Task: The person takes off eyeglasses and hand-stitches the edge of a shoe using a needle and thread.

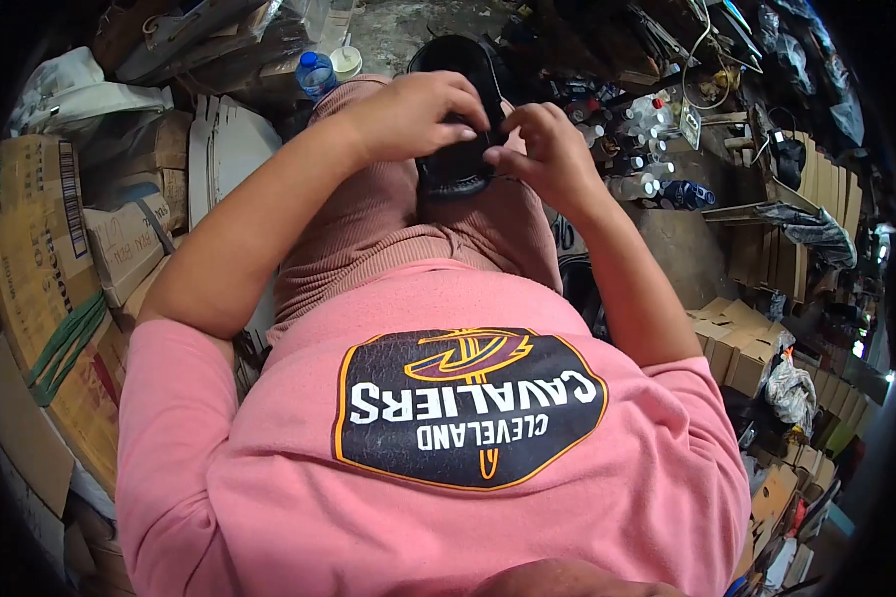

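Observation:
A black shoe [455, 171] lies lengthwise across my thighs, its rounded end pointing away from me. My left hand [423, 114] is over the shoe's left side, with curled fingers and the thumb drawn in toward them. On the other side, my right hand [553, 154] is at the shoe's right edge, its thumb and bent fingers pinched near the rim. Whatever either hand pinches is too small or too dark to make out. Both hands cover part of the shoe's middle.
Beyond my left knee stand a blue-tinted bottle [316, 75] and a white-lidded container [345, 62]. Several clear bottles [647, 119] are on the floor to the right. Cardboard boxes [40, 229] are stacked at left, and more cardboard [742, 343] lies at right.

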`<state>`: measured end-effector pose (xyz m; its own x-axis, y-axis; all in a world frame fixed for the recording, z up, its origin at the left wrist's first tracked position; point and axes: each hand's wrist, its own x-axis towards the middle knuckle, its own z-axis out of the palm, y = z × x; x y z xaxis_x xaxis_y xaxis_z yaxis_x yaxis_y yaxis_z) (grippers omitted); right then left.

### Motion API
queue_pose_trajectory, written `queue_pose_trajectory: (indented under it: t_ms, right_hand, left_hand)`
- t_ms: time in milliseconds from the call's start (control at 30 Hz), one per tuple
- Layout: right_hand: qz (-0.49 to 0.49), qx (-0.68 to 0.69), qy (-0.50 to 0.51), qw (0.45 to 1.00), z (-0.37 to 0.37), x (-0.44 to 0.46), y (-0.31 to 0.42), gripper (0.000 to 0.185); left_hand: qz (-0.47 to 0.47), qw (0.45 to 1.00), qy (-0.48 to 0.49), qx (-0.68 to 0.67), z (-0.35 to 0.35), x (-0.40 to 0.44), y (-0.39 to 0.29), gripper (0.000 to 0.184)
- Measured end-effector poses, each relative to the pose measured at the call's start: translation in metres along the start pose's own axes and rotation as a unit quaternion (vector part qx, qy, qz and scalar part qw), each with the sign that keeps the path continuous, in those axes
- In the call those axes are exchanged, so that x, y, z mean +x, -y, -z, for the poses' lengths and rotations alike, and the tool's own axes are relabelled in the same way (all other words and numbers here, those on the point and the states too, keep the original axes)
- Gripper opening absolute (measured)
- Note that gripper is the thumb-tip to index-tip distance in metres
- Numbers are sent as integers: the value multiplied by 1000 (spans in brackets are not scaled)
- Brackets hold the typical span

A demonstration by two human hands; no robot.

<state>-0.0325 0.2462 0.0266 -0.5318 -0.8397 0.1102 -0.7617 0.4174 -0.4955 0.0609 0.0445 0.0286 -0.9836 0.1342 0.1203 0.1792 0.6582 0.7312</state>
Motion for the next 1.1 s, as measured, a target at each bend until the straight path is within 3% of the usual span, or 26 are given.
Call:
queue_pose_trajectory:
  t_ms: [67,100,133,200,300,467,600,733,767,800,867,900,1100]
  right_hand:
    - [-85,155,44,983,2,-6,-2,37]
    - [-100,107,114,983,15,-7,11,35]
    - [-132,182,137,965,6,-12,4,35]
    - [-114,148,204,961,6,-11,5,28]
    - [-34,131,218,967,10,-14,-2,23]
    - [-37,187,168,967,18,-41,-5,25]
    - [-129,320,147,927,18,-54,0,25]
    - [-155,427,75,888,44,-58,-1,27]
    - [-168,452,108,869,49,-56,-8,17]
    - [-170,451,106,870,44,-54,-9,17]
    - [-60,255,36,965,34,-49,-6,8]
    - [-66,217,67,972,34,-47,-8,22]
    - [-68,130,100,984,28,-40,-2,31]
  left_hand:
    - [-64,997,37,-18,-15,9,4,19]
    - [-62,996,56,-24,-20,14,6,20]
    - [-65,996,60,-25,-24,19,9,20]
    - [-35,995,92,-34,-28,29,12,24]
    - [-16,987,138,-77,-33,35,16,25]
    - [-1,986,146,-77,-32,37,12,23]
    - [-20,988,132,-73,-27,39,15,22]
    - [54,962,234,-132,-17,42,19,19]
    - [59,957,239,-153,-16,43,21,18]
    - [62,952,245,-172,-16,44,22,17]
    - [71,947,261,-171,-16,47,23,18]
    - [84,943,276,-168,-15,48,24,20]
    - [92,942,285,-150,-12,47,21,22]
